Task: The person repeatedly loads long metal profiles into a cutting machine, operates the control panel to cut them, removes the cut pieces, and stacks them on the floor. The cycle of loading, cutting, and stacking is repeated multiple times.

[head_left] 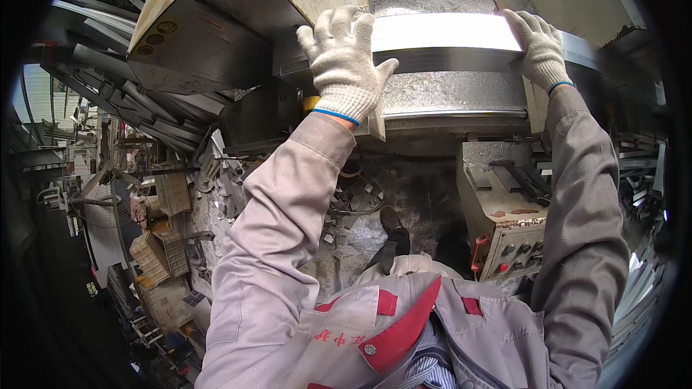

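A long, flat metal strip (pixel 440 32) lies across the machine bed (pixel 447 90) with its long axis running left to right across the view, its left end toward the machine's cutting head housing (pixel 216 21) and its right end passing beyond the right hand. The left hand (pixel 346 61), in a white knit glove, rests flat and spread on the strip's left portion. The gloved right hand (pixel 539 47) presses open-palmed on its right portion, above the control box (pixel 508 238).
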Demonstrator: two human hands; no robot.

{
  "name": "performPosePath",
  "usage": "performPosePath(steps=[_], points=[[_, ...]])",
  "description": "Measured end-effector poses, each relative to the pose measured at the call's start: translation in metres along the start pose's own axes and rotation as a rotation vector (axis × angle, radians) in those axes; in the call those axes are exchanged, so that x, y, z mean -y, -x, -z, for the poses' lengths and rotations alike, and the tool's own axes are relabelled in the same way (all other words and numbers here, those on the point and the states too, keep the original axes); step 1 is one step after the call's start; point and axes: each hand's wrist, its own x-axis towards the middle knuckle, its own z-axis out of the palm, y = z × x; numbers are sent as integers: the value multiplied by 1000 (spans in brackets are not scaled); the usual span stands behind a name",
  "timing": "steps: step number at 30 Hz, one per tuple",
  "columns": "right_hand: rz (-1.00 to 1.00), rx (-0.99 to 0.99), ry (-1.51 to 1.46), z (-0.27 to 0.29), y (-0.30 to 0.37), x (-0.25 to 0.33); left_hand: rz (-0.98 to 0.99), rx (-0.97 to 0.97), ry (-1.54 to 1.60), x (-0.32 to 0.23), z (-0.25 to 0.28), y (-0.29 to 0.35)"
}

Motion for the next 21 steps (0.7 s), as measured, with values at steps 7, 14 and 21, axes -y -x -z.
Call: performPosePath(steps=[7,14,21], points=[[3,-14,12,-7,-3,-3,423,123,148,100,-7,46],[10,-24,16,-10,-3,-4,513,-23,291,168,54,79],[9,-41,1,-9,-2,-4,125,-801,42,198,211,57]])
